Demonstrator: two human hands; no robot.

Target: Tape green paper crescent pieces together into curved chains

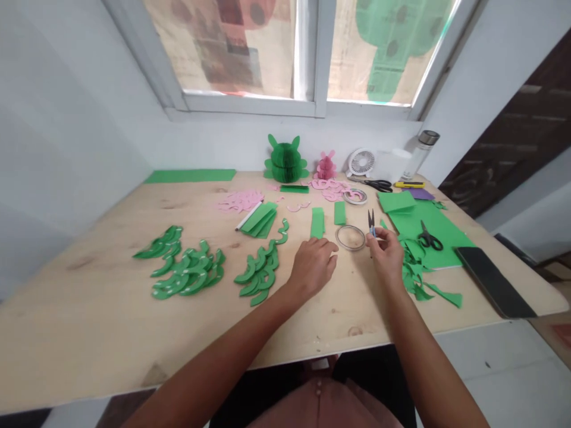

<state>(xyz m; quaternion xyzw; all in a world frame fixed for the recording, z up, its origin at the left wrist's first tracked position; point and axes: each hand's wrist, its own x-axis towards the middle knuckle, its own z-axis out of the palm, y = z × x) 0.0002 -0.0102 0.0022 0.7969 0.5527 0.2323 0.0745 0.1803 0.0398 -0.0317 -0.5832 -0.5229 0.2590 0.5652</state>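
Observation:
My right hand (386, 257) pinches small blue-handled snips (371, 223) upright, their tips pointing away from me. My left hand (312, 268) hovers over the plywood table (102, 285) with its fingers curled, hiding whether anything is in them. Nearest it lie a narrow green paper strip (317, 223) and a clear ring of tape (350, 238), which also sits close to the snips. Curved green paper cutouts (257, 274) lie in a heap left of my left hand. More green paper scraps (413, 270) lie right of my right hand.
Black-handled scissors (430, 239) rest on a green paper sheet (439, 238) at right, near a dark phone (495, 282). Green and pink honeycomb paper figures (285, 159), pink cutouts (239, 201), a small white fan (361, 162) and a bottle (419, 154) stand at the back, below a window.

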